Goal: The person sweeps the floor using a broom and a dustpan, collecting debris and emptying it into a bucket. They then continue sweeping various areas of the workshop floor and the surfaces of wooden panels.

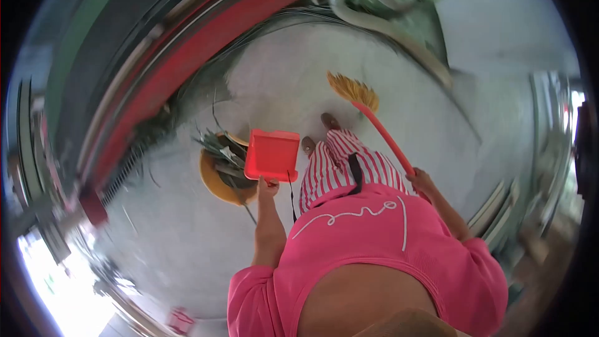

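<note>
My left hand is closed on the near edge of a red dustpan, held out in front of me at the left. The pan overlaps a yellow bucket on the floor, which has dark strips and long green scraps sticking out of it. My right hand is wrapped round the red handle of a broom. Its yellow bristles point away from me, over the floor beyond my feet.
A long red and dark machine curves along the left and far side, with scraps and cables along its base. A thick pale hose lies at the far right near a light panel. Long bars lie to the right. The grey concrete floor surrounds me.
</note>
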The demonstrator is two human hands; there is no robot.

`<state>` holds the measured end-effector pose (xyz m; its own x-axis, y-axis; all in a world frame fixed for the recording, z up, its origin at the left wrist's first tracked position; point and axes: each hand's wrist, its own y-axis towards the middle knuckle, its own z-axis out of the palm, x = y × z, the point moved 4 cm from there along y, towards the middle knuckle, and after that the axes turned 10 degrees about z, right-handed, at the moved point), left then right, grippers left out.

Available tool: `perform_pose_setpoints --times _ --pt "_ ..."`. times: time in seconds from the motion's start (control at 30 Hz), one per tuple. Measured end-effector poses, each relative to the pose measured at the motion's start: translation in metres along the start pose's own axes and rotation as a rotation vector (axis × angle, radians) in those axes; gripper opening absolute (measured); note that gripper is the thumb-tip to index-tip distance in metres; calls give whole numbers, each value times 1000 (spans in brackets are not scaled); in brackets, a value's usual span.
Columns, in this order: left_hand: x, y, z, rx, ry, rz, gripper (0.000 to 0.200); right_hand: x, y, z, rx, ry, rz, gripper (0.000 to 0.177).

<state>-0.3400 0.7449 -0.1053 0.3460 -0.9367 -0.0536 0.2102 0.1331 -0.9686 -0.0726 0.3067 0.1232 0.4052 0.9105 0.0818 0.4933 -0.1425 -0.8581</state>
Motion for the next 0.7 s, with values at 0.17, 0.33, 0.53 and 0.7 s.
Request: perform_pose_setpoints --times 0.17,0.33,0.53,0.7 --pt "26 -13 21 -83 294 -28 28 -83 0 67 81 475 54 32" --pt "11 -3 57 -163 410 48 18 -122 -15 132 178 920 162 30" --pt "18 -18 125 -8 399 24 21 -161 -16 163 496 1600 530 24" --pt "22 -45 151 97 411 25 28 -158 87 183 846 1980 440 20"
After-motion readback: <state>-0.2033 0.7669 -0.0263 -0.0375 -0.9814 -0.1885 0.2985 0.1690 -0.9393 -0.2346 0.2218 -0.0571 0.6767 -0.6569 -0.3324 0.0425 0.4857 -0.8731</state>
